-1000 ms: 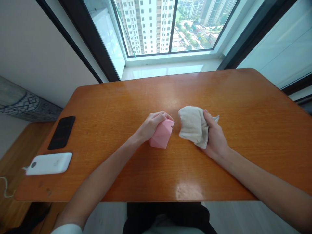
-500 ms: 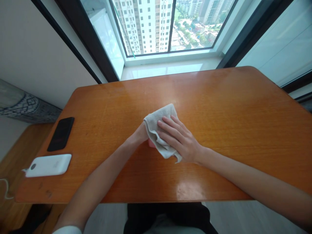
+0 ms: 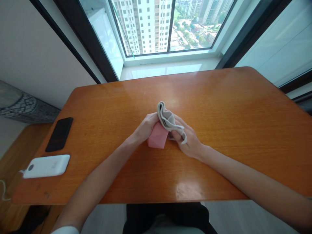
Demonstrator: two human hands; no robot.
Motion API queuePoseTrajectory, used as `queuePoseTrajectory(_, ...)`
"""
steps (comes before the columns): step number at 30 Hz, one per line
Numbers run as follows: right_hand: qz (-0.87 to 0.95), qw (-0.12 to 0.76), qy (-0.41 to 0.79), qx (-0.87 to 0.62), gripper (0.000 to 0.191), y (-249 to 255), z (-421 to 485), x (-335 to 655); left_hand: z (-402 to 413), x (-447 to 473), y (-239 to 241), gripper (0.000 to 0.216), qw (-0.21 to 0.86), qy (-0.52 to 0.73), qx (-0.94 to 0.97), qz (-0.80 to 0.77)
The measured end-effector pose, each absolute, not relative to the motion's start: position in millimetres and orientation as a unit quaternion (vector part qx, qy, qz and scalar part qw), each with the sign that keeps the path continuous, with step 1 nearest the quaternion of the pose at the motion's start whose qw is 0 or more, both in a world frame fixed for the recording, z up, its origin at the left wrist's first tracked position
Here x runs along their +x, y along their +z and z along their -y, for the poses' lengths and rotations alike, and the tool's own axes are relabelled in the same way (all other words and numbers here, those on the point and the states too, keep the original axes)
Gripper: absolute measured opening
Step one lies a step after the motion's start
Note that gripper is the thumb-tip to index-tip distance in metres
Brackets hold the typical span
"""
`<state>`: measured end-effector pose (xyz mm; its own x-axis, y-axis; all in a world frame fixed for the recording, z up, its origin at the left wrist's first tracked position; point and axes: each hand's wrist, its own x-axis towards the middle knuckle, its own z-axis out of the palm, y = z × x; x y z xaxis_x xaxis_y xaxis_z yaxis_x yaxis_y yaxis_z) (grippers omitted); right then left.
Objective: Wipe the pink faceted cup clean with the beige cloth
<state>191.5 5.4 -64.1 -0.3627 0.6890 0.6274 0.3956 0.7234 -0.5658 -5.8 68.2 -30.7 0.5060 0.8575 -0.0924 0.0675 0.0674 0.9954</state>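
Wiping step, by the look of it; head view only. Left hand (image 3: pixel 146 126) gripped the pink faceted block (image 3: pixel 157 140) from its left side, fingers (image 3: pixel 152 118) curled shut around its upper edge. The block stood on the tabletop (image 3: pixel 219 107) near the middle, just in front of the person. Right hand (image 3: pixel 188 141) lay against the block's right side with a beige cloth (image 3: pixel 167 121) bunched in it, fingers closed on the cloth; thumb could not be told. The cloth draped over the block's top right corner, with one loop sticking up and a tail hanging over the right knuckles. The block's lower front faces showed bare.

Judged: the cloth was rubbing the top and right face while the other hand steadied the block. A next pass would call for a firm left-hand hold so the block does not skid on the glossy wood, and for a turn to bring the bare faces to the cloth.

Far left, well apart: black phone (image 3: pixel 59 134), and a white power bank (image 3: pixel 46 165) nearer the edge.
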Motion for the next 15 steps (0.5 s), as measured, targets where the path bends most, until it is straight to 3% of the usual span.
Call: queuePoseTrajectory(15,0.819,0.4,0.038,-0.409,0.067,-69,37,180,-63,-8,-22,0.032,0.646,0.335,0.556,-0.401)
